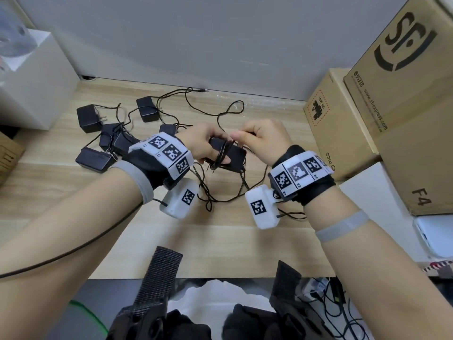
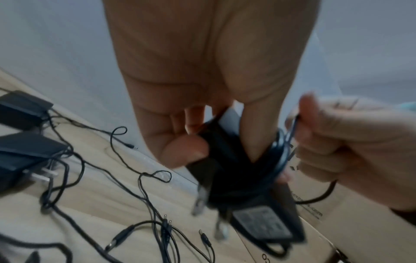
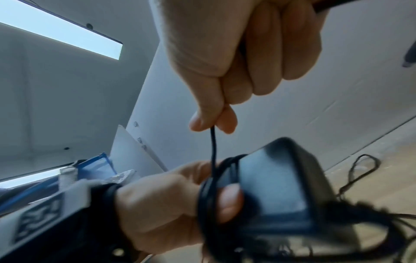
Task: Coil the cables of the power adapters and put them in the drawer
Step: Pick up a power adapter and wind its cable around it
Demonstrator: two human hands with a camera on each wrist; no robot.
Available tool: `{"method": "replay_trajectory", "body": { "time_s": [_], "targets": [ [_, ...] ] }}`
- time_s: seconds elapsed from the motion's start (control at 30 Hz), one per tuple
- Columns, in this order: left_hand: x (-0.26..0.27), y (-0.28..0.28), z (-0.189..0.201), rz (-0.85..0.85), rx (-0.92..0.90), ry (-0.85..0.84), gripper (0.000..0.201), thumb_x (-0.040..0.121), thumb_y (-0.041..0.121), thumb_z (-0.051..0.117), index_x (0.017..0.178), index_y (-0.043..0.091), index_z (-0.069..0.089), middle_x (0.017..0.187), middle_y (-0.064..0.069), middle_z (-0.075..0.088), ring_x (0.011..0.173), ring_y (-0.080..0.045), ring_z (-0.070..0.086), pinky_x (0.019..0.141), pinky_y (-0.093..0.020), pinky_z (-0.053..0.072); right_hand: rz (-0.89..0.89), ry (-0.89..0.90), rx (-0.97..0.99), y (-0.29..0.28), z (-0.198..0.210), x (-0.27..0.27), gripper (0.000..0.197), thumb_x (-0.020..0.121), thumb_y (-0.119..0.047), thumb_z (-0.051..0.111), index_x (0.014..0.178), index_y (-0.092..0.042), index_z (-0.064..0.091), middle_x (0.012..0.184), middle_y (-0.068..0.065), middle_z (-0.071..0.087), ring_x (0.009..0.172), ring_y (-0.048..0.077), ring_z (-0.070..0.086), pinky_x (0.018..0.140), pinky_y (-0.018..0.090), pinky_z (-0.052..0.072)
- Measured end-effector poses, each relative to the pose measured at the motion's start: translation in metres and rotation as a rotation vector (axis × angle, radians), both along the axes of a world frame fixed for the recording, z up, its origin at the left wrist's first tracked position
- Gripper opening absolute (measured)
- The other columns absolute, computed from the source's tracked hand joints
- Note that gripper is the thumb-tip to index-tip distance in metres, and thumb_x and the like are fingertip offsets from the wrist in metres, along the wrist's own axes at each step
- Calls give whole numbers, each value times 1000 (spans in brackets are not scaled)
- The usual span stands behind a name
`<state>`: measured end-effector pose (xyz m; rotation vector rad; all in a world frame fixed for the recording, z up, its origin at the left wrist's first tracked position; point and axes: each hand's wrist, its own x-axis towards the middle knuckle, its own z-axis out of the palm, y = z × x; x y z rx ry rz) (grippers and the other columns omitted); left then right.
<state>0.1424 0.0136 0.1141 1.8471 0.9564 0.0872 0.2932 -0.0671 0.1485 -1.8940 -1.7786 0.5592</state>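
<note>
My left hand [image 1: 198, 143] grips a black power adapter [image 1: 235, 155] above the middle of the wooden desk [image 1: 220, 229], thumb and fingers around its body [image 2: 243, 178]. Several turns of its thin black cable [image 1: 221, 153] are wound around the adapter [image 3: 276, 186]. My right hand [image 1: 259, 141] pinches that cable [image 3: 212, 142] between thumb and forefinger just above the adapter, with the other fingers curled. The rest of the cable hangs in loops down to the desk [image 1: 220, 195]. Several more black adapters [image 1: 89, 117] lie with tangled cables at the back left. No drawer shows.
Cardboard boxes [image 1: 343, 123] stand stacked at the right, the largest [image 1: 411, 94] leaning over the desk edge. A white box [image 1: 31, 79] stands at the back left against the grey wall. Loose barrel plugs [image 2: 166, 224] lie on the desk beneath my left hand.
</note>
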Motion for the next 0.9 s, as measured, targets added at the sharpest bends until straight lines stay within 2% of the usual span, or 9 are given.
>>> {"method": "replay_trajectory", "body": {
  "time_s": [0.07, 0.2, 0.27, 0.33, 0.4, 0.5, 0.67, 0.77, 0.9],
  "targets": [
    [-2, -1, 3, -93, -65, -17, 38, 73, 15, 77, 105, 28, 61, 83, 2, 61, 64, -11, 57, 54, -23, 49, -56, 14, -11, 1, -7, 4, 25, 78, -42, 65, 59, -26, 66, 65, 6, 66, 70, 26, 60, 71, 44, 51],
    [-12, -2, 1, -103, -268, -165, 41, 68, 13, 79, 101, 31, 63, 96, -5, 63, 77, -18, 62, 59, -25, 54, -193, 201, 7, -3, -16, 6, 25, 81, -31, 66, 57, -36, 64, 74, -1, 70, 80, 21, 63, 81, 41, 51],
    [-15, -4, -2, -47, -389, -290, 46, 59, 17, 79, 101, 24, 64, 87, -5, 63, 68, -15, 61, 51, -21, 51, -217, 244, -23, -5, -25, 8, 24, 87, -29, 60, 65, -27, 68, 77, 6, 70, 80, 26, 61, 80, 37, 48],
    [-15, -7, -4, 52, -478, -435, 43, 63, 7, 74, 102, 18, 61, 78, -2, 63, 55, -10, 58, 44, -17, 46, -220, 246, -65, -6, -37, 7, 26, 91, -26, 53, 76, -10, 67, 78, 15, 67, 76, 32, 56, 76, 36, 46],
    [-13, -10, -4, 147, -515, -560, 36, 72, -2, 66, 102, 16, 60, 71, 2, 66, 51, -9, 56, 42, -16, 43, -200, 217, -137, -6, -44, 1, 24, 92, -17, 48, 77, -15, 67, 77, 14, 66, 76, 29, 57, 77, 36, 46],
    [-8, -13, -3, 223, -529, -678, 27, 77, 2, 62, 101, 15, 59, 71, 2, 68, 54, -12, 59, 43, -17, 43, -134, 217, -187, -8, -47, -11, 29, 93, -18, 44, 66, -25, 52, 65, 3, 56, 74, 29, 55, 80, 46, 50],
    [-1, -14, -2, 405, -480, -728, 21, 79, 8, 62, 98, 15, 59, 79, -3, 62, 64, -17, 54, 45, -18, 45, -17, 220, -221, -13, -47, -23, 26, 97, -20, 40, 105, -13, 65, 69, -4, 51, 78, 18, 51, 85, 37, 46],
    [-1, -13, -2, 443, -401, -699, 20, 84, 3, 60, 99, 16, 57, 85, -2, 58, 64, -12, 59, 47, -18, 45, 40, 166, -241, -14, -43, -25, 30, 98, -23, 39, 111, -14, 64, 79, 1, 56, 81, 17, 51, 87, 37, 46],
    [0, -13, -1, 438, -324, -651, 23, 83, 2, 63, 95, 20, 58, 87, -1, 56, 61, -8, 60, 49, -19, 47, 64, 108, -275, -14, -35, -24, 32, 99, -25, 38, 113, -13, 63, 69, -5, 51, 85, 20, 52, 83, 32, 43]
  ]
}}
